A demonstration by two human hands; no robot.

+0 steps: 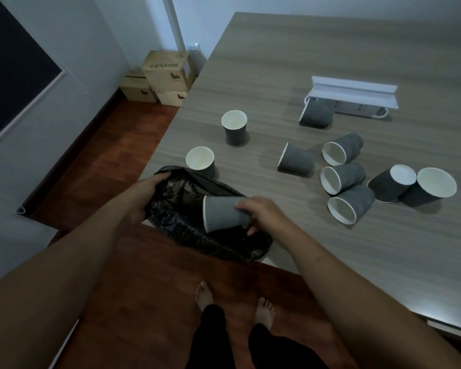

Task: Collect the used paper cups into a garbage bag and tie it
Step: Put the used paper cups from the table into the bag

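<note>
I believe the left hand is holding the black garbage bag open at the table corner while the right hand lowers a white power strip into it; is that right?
Not quite. The head view shows the right hand gripping a grey paper cup lying sideways over the bag's mouth, not a power strip. The white power strip lies far back on the table. The rest holds: the left hand holds the black garbage bag open at the table corner.

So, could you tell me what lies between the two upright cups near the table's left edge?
In the head view, only bare table lies between the farther upright cup and the nearer one.
</note>
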